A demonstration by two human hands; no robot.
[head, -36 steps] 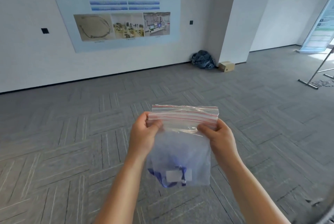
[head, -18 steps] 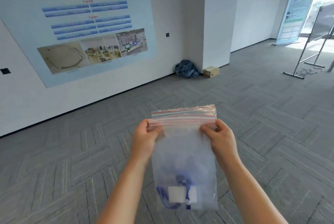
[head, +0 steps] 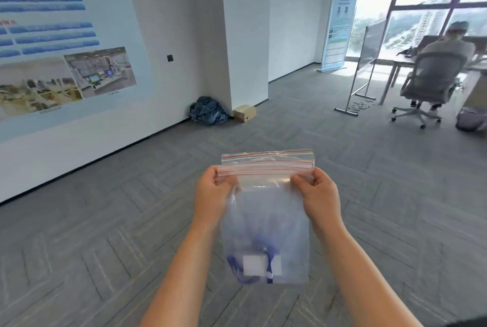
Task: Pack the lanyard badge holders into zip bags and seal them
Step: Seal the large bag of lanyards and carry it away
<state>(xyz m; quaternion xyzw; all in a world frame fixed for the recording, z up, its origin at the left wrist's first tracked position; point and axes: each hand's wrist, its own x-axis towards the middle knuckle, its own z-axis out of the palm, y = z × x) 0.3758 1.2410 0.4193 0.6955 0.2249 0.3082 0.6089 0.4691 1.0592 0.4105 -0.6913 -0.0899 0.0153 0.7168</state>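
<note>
A clear zip bag [head: 266, 210] with red lines along its zip strip hangs in front of me above the floor. At its bottom lies a lanyard badge holder [head: 259, 265]: a white card with a blue strap. My left hand [head: 213, 192] pinches the left end of the zip strip. At the right end, my right hand [head: 316, 193] pinches the strip between thumb and fingers. I cannot tell whether the zip is pressed together.
Grey carpet tiles cover the floor. A white wall with a large poster [head: 60, 44] runs on the left. A dark bag [head: 208, 114] and a cardboard box [head: 244, 113] sit by a pillar. At the right, a person sits in an office chair [head: 428, 89] at a desk beside a standing screen [head: 365, 68].
My view has swung to the right, bringing the windows, desk and seated person into sight. Both hands keep pinching the zip strip in the same places; the bag hangs as before.
</note>
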